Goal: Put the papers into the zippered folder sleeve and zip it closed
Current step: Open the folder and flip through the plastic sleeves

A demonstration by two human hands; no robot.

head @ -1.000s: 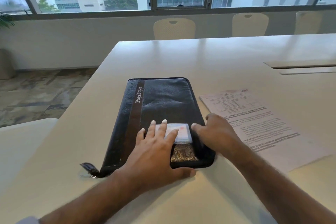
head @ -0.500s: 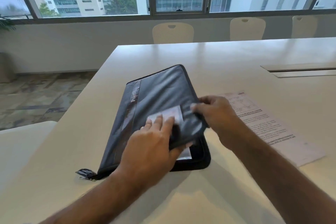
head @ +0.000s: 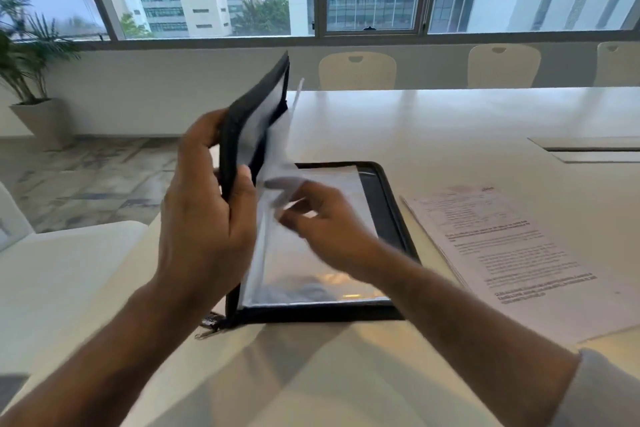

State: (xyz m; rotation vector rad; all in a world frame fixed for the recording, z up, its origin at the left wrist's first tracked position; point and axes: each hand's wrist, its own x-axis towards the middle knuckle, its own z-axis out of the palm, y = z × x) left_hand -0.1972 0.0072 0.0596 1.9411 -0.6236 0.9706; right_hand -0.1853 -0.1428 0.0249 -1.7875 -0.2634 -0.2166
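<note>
Left hand (head: 204, 215) gripping raised folder cover (head: 254, 121), right hand (head: 325, 222) pinching clear sleeve (head: 277, 163)

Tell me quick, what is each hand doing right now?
Left hand: closed on the folder's raised cover.
Right hand: blurred, fingers at a clear sleeve; grip cannot be told.

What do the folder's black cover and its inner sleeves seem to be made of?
The cover looks like dark woven fabric, matte, though it is blurred. The sleeves look like clear glossy plastic: window light glints off them and white shows through.
</note>
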